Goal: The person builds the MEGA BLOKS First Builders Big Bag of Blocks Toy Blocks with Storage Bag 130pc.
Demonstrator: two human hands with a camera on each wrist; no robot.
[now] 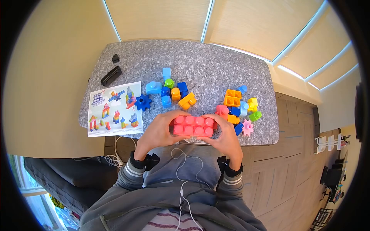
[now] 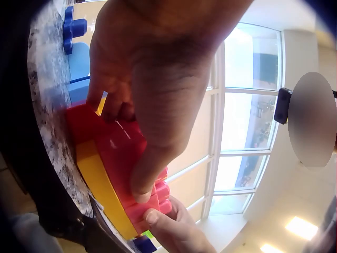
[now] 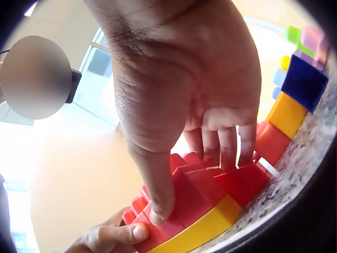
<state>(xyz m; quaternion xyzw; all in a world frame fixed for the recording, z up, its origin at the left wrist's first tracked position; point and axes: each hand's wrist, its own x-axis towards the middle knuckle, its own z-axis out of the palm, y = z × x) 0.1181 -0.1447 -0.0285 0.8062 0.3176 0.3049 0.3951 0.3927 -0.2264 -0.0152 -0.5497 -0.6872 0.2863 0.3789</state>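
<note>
At the table's near edge, my left hand (image 1: 157, 130) and right hand (image 1: 226, 138) grip the two ends of a stack of red building blocks (image 1: 193, 126), studs facing up. Each thumb lies along the near side, with the fingers around the far side. Both wrist views show a yellow block (image 2: 100, 182) beneath the red ones, close over the tabletop. Another red block (image 3: 243, 183) juts out at the stack's far side, near my right fingertips. The far side of the stack is partly hidden by my hands.
Blue, green and orange blocks (image 1: 175, 93) lie beyond my left hand, beside a dark blue gear (image 1: 143, 102). Right of the stack is another mixed group, with an orange block (image 1: 232, 98) and a pink gear (image 1: 248, 127). A picture sheet (image 1: 115, 111) and a black case (image 1: 111, 76) lie left.
</note>
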